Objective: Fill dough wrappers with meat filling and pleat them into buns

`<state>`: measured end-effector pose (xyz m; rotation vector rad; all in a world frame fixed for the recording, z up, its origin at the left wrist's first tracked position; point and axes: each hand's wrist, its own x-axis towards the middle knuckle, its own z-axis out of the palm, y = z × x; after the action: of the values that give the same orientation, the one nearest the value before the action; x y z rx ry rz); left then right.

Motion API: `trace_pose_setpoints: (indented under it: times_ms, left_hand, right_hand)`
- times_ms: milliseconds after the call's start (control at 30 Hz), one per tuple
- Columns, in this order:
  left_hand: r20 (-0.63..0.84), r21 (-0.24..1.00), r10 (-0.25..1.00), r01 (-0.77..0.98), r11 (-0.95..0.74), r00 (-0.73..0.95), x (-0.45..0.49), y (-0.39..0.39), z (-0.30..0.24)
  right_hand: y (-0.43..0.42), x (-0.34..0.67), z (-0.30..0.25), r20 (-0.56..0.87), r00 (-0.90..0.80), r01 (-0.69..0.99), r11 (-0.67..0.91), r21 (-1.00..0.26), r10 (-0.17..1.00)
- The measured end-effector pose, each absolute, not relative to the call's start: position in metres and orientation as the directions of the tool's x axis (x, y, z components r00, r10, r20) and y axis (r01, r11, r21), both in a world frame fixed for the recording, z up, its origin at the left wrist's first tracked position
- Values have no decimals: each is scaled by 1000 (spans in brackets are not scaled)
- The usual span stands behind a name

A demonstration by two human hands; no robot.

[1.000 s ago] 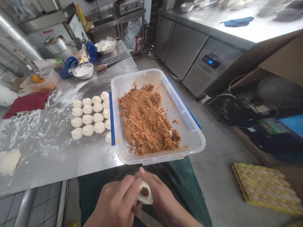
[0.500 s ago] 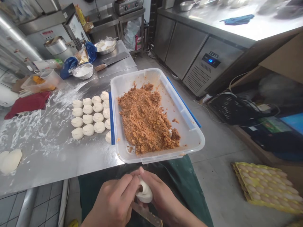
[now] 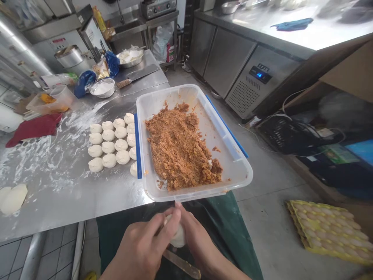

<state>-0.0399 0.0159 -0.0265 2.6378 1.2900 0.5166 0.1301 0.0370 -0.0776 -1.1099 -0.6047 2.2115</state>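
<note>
Both my hands meet around a round white dough bun [image 3: 178, 236] just below the tub. My left hand [image 3: 145, 237] has its fingers bent over the bun's top, pinching the dough. My right hand [image 3: 198, 237] cups the other side, its thumb up at the bun's far edge. A flat spatula-like tool [image 3: 182, 264] sticks out beneath the hands; which hand bears it is hidden. Just beyond stands a clear plastic tub [image 3: 233, 167] with brown-orange minced filling [image 3: 177, 147] in it. Several shaped buns [image 3: 108, 147] sit in rows left of the tub.
Flat dough wrappers [image 3: 14, 198] lie at the left of the floury steel table [image 3: 67, 194]. Farther back are a cleaver [image 3: 142, 74], a bowl of flour [image 3: 102, 88] and a red cloth [image 3: 35, 128]. Egg trays [image 3: 329, 231] stand on the floor at right.
My left fingers have moved over the bun's top, and the opening that showed filling is now covered. The tub and the rows of buns stay where they were.
</note>
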Motion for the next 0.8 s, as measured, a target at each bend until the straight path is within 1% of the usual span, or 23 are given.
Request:
trace_pose_setpoints:
  times_ms: [100, 167, 233, 300, 367, 400, 467, 533, 600, 700, 733, 800]
  left_hand:
    - [254, 328, 802, 733, -597, 540, -41, 16, -27]
    - [275, 330, 805, 735, -592, 526, -42, 15, -27]
    - [263, 301, 790, 731, -613, 554, -43, 16, -27]
    - [259, 288, 773, 717, -635, 580, -44, 16, -27]
    - [283, 301, 779, 719, -626, 560, -45, 16, -27]
    - [304, 308, 782, 721, -621, 544, -46, 16, -26]
    - [320, 310, 786, 725, -615, 529, -47, 15, -26]
    - [301, 272, 775, 728, -629, 556, -48, 14, -25]
    - [286, 250, 764, 725, -642, 578, -48, 15, -22]
    - [335, 266, 774, 734, -625, 537, -45, 18, -16]
    - [354, 257, 776, 744, -617, 522, -44, 19, -14]
    - [370, 196, 760, 755, -626, 534, -42, 20, -13]
  right_hand:
    - [38, 129, -81, -549, -510, -288, -733, -616, 662]
    - [39, 128, -82, -583, -451, -278, -728, -627, 675]
    - [40, 128, -82, -608, -405, -262, -724, -639, 683]
    - [41, 128, -80, -589, -453, -263, -732, -629, 669]
    - [41, 128, -78, -545, -530, -262, -737, -623, 650]
    - [41, 129, -78, -536, -541, -259, -734, -627, 649]
    - [41, 129, -77, -558, -501, -255, -729, -635, 661]
    - [41, 128, -78, -585, -457, -252, -728, -637, 670]
    - [41, 129, -79, -579, -482, -258, -738, -623, 657]
    - [41, 128, -80, -534, -556, -267, -745, -611, 637]
    - [41, 127, -81, -538, -549, -263, -743, -615, 640]
    - [39, 125, -83, -574, -499, -244, -741, -625, 649]
